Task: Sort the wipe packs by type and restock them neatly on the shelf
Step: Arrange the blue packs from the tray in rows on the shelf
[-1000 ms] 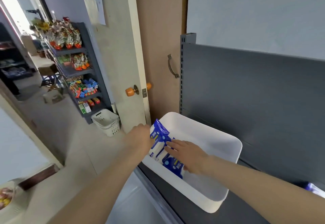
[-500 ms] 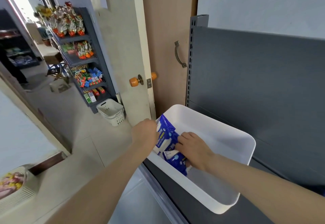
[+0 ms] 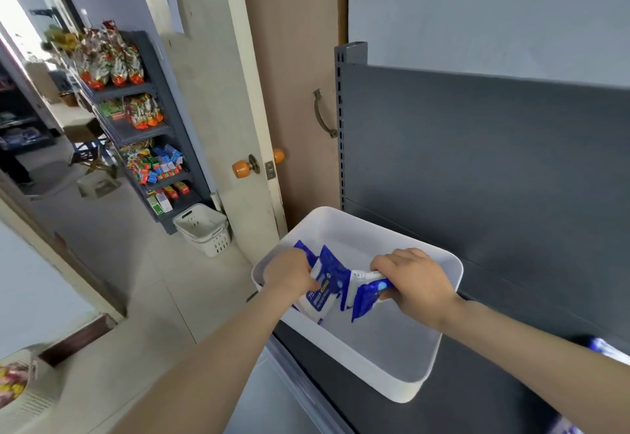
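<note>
A white tub (image 3: 385, 348) sits on the dark shelf (image 3: 477, 409) in the lower middle of the frame; the left hand (image 3: 289, 275) reaches into its left side, fingers curled round a blue and white wipe pack (image 3: 322, 292); the right hand (image 3: 414, 280) grips another blue pack (image 3: 366, 294) right next to it.

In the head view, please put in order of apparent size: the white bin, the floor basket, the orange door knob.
1. white bin; it is also nearest, so real size is unsure.
2. floor basket.
3. orange door knob.
</note>
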